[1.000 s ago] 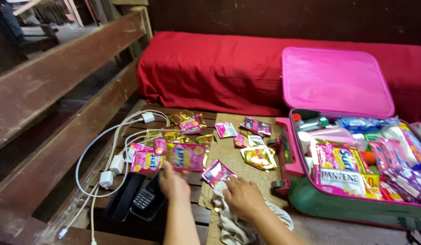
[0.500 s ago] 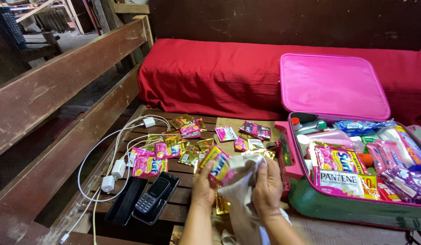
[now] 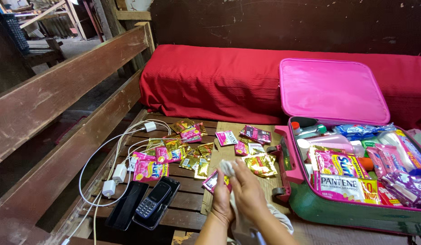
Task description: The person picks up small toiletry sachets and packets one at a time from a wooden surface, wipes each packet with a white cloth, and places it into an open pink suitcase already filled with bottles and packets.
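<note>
**Hands gathered over a sachet and a cloth on the slatted bench**

A red mattress (image 3: 246, 86) is seen across the far end of the wooden slatted bench (image 3: 187, 199), whose plank backrest (image 3: 60, 100) runs along the left edge. An open suitcase (image 3: 351, 213) with a pink lid (image 3: 333, 90) is set at the right edge, packed with sachet strips, bottles and tubes. Scattered sachets (image 3: 183, 149), gold and pink, are spread over the middle slats, and a flat sheet of cardboard (image 3: 269, 181) lies beside the suitcase. White charger cables (image 3: 115, 172) are looped near the left edge. Two black smartphones (image 3: 128, 211) lie side by side at the near left corner, and a small keypad phone (image 3: 153, 204) rests on top of one of them.

At the near edge, between the phones and the suitcase, both hands are brought together. The left hand (image 3: 221, 199) is clenched around a pink sachet (image 3: 211, 181), whose corner sticks out to the left of the fingers. The right hand (image 3: 246, 193) is closed on a white cloth (image 3: 228, 167); one bunched end shows above the fingers, and the rest hangs below the wrist. The two hands are touching.
</note>
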